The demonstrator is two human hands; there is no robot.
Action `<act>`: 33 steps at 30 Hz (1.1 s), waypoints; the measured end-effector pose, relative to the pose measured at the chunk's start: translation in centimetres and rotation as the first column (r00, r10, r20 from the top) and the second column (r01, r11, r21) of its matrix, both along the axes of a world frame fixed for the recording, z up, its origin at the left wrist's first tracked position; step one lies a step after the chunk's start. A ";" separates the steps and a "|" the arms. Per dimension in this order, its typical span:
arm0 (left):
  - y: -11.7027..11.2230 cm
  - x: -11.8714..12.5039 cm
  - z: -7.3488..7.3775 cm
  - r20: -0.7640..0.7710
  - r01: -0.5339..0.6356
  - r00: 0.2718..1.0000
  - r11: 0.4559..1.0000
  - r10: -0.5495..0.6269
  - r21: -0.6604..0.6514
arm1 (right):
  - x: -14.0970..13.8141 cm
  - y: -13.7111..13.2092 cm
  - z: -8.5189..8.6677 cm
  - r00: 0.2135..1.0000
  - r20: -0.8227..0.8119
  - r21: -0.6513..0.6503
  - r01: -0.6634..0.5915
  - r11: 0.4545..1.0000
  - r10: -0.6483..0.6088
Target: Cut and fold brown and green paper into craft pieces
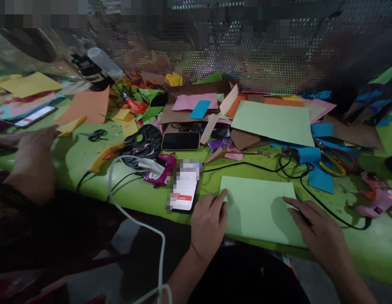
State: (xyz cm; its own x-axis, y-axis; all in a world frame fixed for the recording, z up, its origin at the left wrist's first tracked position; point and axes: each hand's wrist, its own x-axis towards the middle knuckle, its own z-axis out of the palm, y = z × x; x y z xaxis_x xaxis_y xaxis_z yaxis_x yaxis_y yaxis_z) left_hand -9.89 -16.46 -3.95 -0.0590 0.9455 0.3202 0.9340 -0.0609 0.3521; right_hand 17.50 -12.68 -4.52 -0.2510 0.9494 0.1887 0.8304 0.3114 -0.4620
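Note:
A sheet of light green paper (pixel 257 211) lies flat at the table's front edge, before me. My left hand (pixel 209 221) rests at its left side, index finger stretched onto the paper near the edge, the other fingers slightly bent. On the opposite side, my right hand (pixel 320 228) has its fingers apart, with fingertips over the right edge. Neither hand grips anything visibly. Just left of my left hand is a lit phone (pixel 186 192). Part of the paper's right edge is hidden under my right hand.
Behind lie another green sheet (pixel 273 120), a dark phone (pixel 180 141) and coloured scraps. Scissors (pixel 333 162) and a pink glue gun (pixel 381 196) with a black cord are at right. A yellow glue gun (pixel 104 157), a white cable (pixel 160 236) and another person's arm (pixel 34 160) are at left.

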 end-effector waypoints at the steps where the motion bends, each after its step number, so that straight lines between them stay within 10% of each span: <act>1: 0.0 0.0 0.0 0.001 -0.002 1.000 1.000 0.002 0.000 | 0.0 0.0 0.0 1.000 0.004 0.002 -0.003 1.000 0.003; 33: 0.7 -1.3 -1.2 -0.050 0.066 0.997 0.993 -0.061 0.098 | -1.4 0.3 0.8 0.999 0.049 0.020 0.009 1.000 -0.010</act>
